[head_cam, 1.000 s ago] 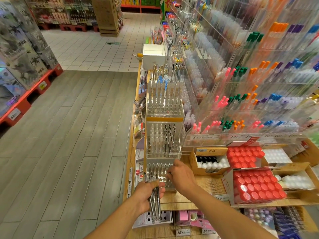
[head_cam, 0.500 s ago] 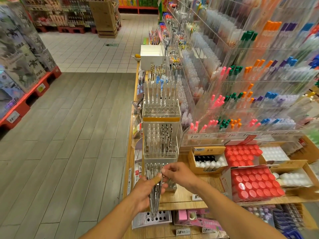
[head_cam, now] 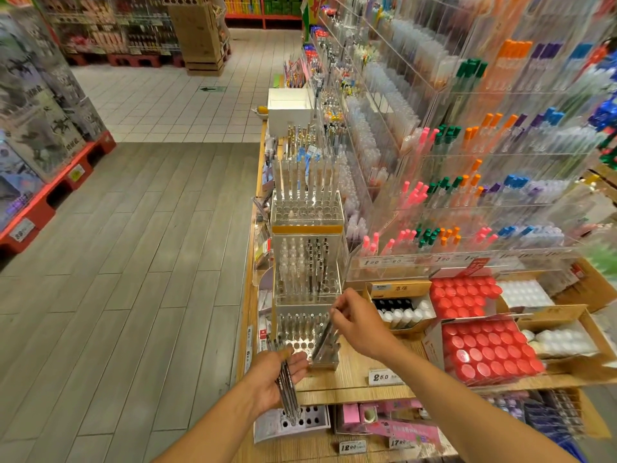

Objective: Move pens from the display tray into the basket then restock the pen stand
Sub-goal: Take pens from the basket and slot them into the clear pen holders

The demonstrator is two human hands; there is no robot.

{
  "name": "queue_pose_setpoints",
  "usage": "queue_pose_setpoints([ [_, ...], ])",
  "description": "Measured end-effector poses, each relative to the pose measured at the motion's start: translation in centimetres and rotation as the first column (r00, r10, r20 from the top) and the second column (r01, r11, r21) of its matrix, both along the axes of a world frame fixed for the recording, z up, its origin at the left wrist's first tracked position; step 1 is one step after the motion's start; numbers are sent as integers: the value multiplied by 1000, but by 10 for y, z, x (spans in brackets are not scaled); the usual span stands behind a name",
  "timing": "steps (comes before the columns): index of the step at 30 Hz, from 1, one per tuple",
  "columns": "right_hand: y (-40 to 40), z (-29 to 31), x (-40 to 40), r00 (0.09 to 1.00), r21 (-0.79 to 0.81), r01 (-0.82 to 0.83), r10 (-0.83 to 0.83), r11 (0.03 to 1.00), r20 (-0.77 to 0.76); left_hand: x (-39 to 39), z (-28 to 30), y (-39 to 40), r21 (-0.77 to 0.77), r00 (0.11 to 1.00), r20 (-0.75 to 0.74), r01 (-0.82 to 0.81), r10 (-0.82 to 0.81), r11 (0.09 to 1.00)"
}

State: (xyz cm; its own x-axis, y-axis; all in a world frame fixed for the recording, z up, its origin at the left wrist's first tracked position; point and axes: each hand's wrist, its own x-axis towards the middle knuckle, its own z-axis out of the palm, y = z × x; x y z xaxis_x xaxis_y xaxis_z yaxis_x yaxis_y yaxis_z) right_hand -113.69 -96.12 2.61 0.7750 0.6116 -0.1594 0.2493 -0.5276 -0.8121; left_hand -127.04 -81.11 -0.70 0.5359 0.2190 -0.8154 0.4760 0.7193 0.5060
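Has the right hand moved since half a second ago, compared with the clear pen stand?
Yes. The right hand left the bundle of pens in the left hand and went right, holding one pen over the pen stand.

pen stand (head_cam: 305, 332) clear acrylic w/ orange band on the upper tier. pens (head_cam: 287, 384) dark grey/silver. shelf (head_cam: 354, 372) light wood grain. jars (head_cam: 489, 350) w/ red lids at shelf's right edge. floor (head_cam: 133, 262) grey planks, white tiles further off. pallet (head_cam: 50, 198) red.
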Motion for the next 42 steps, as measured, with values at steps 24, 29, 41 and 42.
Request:
queue_pose_setpoints([
  [24, 13, -38, -26, 860, -379, -195, 344, 904, 378, -1, 16, -3, -13, 990, 108, 95, -93, 995],
  [29, 18, -17, -23, 929, 20, -94, 95, 995, -358, -1, 20, 2, -148, 970, 234, 100, -64, 984],
  [41, 25, -12, -18, 558, 313, 206, 151, 927, -816, 1, 21, 4, -239, 931, 354, 179, -87, 954],
  [42, 24, -13, -17, 549, 325, 222, 158, 919, -821, 1, 21, 5, -231, 930, 356, 188, -97, 955],
])
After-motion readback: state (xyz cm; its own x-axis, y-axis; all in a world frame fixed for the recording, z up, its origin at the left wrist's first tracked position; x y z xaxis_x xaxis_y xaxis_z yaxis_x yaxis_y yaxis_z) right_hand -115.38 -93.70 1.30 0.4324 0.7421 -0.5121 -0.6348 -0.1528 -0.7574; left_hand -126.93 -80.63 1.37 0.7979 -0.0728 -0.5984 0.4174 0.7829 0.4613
